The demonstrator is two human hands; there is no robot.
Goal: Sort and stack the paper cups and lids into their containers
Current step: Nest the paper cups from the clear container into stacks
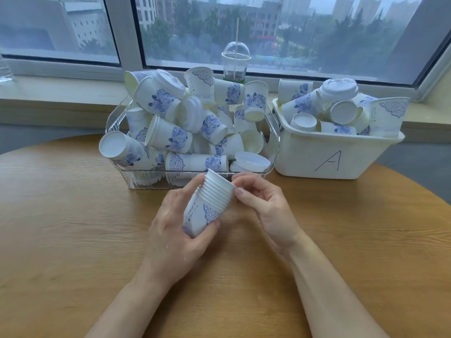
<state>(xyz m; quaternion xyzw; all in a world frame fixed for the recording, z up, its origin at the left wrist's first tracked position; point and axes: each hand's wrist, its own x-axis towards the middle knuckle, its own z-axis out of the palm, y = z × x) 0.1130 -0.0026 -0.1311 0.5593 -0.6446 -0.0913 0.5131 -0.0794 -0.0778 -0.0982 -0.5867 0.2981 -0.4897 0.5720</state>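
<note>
I hold a nested stack of paper cups [207, 206] tilted over the round wooden table [73, 228], its closed base toward me and its ringed rims pointing away at the bins; my left hand [178, 230] is wrapped around the lower, printed part of the stack, thumb pressed on the blue pattern, so the cups stay seated in one another; my right hand [263, 203] is curled narrow, its fingertips [238, 191] pinching the topmost rims, which I judge is to square them up or press the newest cup home. Just beyond my hands stands the clear plastic bin [114, 123], heaped with loose blue-flowered cups lying every way and a few white lids [251, 162]; a lid rests near its front right corner. Beside it on the right, close against it, sits the white bin marked A [329, 159], also piled with loose cups and a lid on top [338, 89]. By the look of both heaps, most of the sorting remains to be done. Behind the bins, on the windowsill [61, 93], a clear domed drink cup with a straw [235, 64] stands against the glass; through the window [268, 32] lie grey buildings and trees under a dull sky; the tabletop around my forearms is bare wood grain.
</note>
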